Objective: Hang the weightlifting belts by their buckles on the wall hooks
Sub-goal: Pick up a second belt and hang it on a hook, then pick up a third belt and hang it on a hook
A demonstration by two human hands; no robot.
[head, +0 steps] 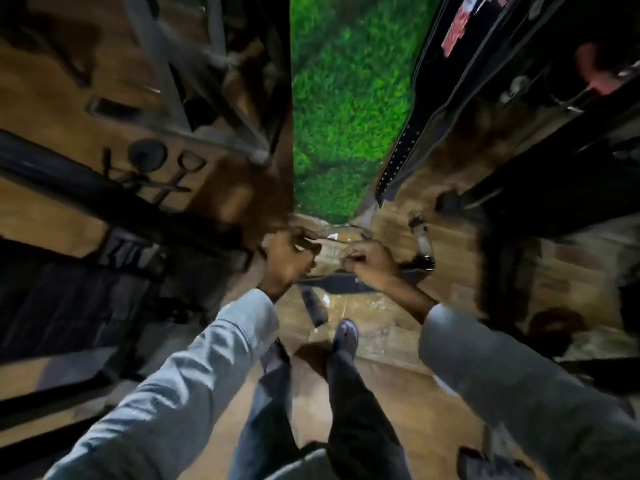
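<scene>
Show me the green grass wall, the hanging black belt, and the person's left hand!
Green grass wall (346, 98): head view, middle of panel.
Hanging black belt (393, 168): head view, studded lower strap.
Left hand (287, 261): head view, back of hand.

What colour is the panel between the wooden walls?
Bright green, grass-like panel, seen in the head view.

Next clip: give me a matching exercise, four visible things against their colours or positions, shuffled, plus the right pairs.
Things:
1. studded belt
2. turf strip
3. left hand
4. sleeves

Descriptions:
A. green, running up the middle
B. light grey-blue
C. black, hanging at upper right
D. closed on something small, left of the right hand

Pairs: 1-C, 2-A, 3-D, 4-B
</scene>
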